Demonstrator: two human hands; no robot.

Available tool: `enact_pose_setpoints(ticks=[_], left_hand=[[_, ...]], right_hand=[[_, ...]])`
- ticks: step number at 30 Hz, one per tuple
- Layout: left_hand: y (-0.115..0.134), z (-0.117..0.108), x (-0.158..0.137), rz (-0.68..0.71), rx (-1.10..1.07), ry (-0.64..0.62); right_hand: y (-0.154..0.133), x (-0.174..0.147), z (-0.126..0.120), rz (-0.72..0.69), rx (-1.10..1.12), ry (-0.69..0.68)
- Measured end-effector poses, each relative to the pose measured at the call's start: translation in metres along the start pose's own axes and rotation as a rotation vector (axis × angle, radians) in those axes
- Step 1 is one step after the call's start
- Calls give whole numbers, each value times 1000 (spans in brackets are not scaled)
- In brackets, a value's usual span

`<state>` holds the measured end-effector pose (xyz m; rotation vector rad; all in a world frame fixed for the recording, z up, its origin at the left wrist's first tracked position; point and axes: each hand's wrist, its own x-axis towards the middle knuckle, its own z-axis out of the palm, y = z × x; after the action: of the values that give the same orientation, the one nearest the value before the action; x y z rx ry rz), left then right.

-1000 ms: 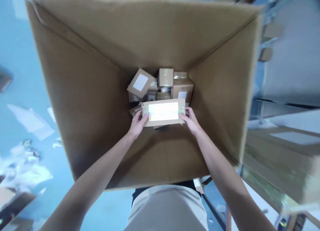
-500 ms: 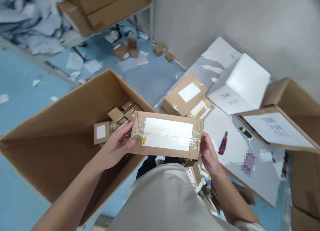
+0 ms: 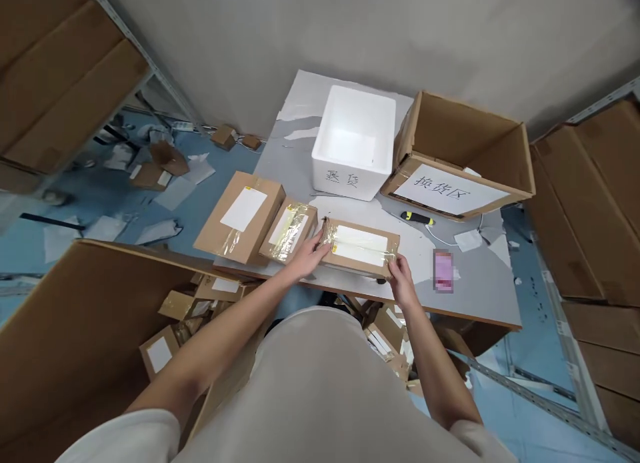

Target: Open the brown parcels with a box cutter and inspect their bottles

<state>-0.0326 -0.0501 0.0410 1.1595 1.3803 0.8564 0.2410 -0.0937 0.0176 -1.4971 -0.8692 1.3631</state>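
Note:
Between my two hands is a long taped cardboard box with a white label facing up, over the front part of the table. My left hand grips its left end and my right hand its right end. Whether the box rests on the tabletop I cannot tell. Just left of it lies a smaller taped box, and beyond that a larger labelled box. A dark end of some tool shows under the held box's front edge.
A white foam bin and an open carton with a handwritten sign stand at the back. A black and yellow cutter and a blurred pink item lie to the right. A big carton of small boxes is at lower left.
My view has turned right toward the table. Both hands have carried the long cardboard box from beside the big carton to over the table, keeping hold of both ends.

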Motion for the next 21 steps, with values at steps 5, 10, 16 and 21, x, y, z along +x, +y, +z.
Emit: enact_pose_setpoints(ticks=[5, 10, 16, 21], left_hand=[[-6, 30, 43, -54, -33, -54], [-29, 39, 58, -132, -6, 7], [-68, 41, 63, -146, -6, -6], [-82, 36, 56, -183, 6, -1]], right_hand=[[18, 52, -9, 82, 83, 15], [41, 73, -11, 94, 112, 1], [67, 73, -6, 105, 70, -17], [73, 67, -6, 116, 45, -23]])
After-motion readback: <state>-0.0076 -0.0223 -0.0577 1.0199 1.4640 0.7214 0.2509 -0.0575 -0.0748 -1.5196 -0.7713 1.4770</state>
